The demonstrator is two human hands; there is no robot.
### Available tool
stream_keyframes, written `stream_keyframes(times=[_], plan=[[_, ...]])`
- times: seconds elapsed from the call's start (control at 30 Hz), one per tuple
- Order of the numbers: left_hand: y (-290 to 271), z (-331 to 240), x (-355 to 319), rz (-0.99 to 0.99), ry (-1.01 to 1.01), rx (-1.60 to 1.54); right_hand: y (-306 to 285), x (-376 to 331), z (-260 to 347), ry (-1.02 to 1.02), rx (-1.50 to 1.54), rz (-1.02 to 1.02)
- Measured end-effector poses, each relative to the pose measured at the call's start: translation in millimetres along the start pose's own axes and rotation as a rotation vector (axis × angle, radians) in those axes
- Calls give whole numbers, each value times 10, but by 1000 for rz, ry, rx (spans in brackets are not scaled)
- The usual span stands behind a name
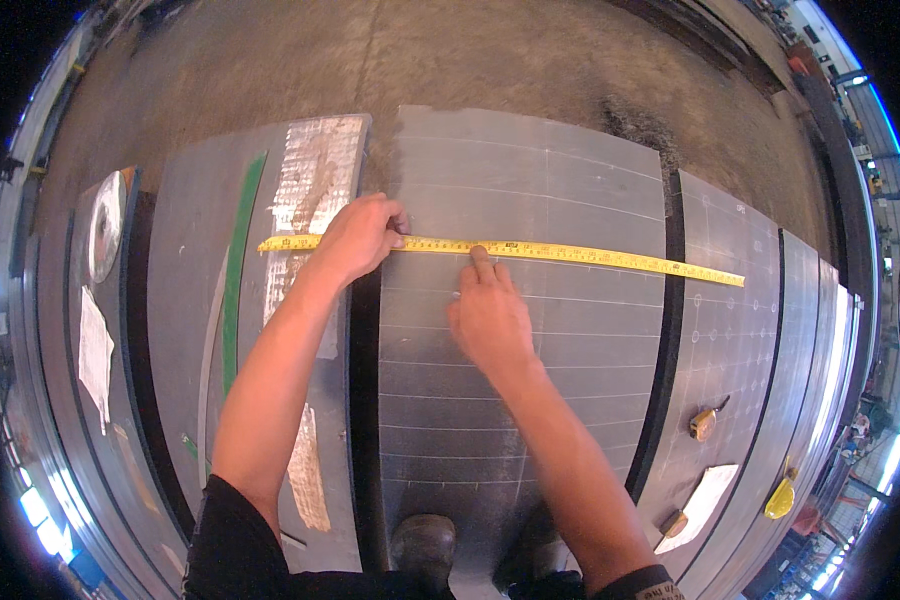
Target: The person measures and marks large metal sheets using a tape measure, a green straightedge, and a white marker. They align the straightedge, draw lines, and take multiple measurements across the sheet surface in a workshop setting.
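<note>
A yellow measuring tape [570, 254] lies stretched across a dark grey steel plate [530, 400] ruled with faint chalk lines. My left hand [358, 238] presses the tape down at the plate's left edge, fingers curled over it. My right hand [490, 315] rests flat on the plate just below the tape, its index finger touching the tape near the middle. The tape's right end reaches onto the neighbouring plate [715, 330], and its left end sticks out past my left hand.
More steel plates lie side by side, with dark gaps between them. A plate on the left [210, 330] carries a green strip [240, 270] and white patches. On the right plate lie a small orange-handled tool [705, 420], a white paper [698, 505] and a yellow object [780, 497]. My shoes [425, 545] show below.
</note>
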State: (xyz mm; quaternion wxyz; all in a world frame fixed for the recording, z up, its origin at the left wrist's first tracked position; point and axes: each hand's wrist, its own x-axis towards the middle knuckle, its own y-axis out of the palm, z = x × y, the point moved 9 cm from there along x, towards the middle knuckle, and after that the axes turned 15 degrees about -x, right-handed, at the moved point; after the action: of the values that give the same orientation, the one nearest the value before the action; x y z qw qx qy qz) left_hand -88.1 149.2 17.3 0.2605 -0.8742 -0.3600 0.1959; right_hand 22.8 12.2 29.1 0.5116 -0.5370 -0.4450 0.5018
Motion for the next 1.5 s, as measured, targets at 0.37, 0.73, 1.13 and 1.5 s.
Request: stream_keyframes(times=[0.37,0.73,1.13,1.5], plan=[[103,-18,10,0,54,79,-55,6,-20,24,46,41],[144,31,37,2,51,134,101,230,108,288,505,-8],[132,31,21,15,29,121,192,307,215,373,517,-122],[160,-41,73,34,54,137,131,427,293,335,316,-21]])
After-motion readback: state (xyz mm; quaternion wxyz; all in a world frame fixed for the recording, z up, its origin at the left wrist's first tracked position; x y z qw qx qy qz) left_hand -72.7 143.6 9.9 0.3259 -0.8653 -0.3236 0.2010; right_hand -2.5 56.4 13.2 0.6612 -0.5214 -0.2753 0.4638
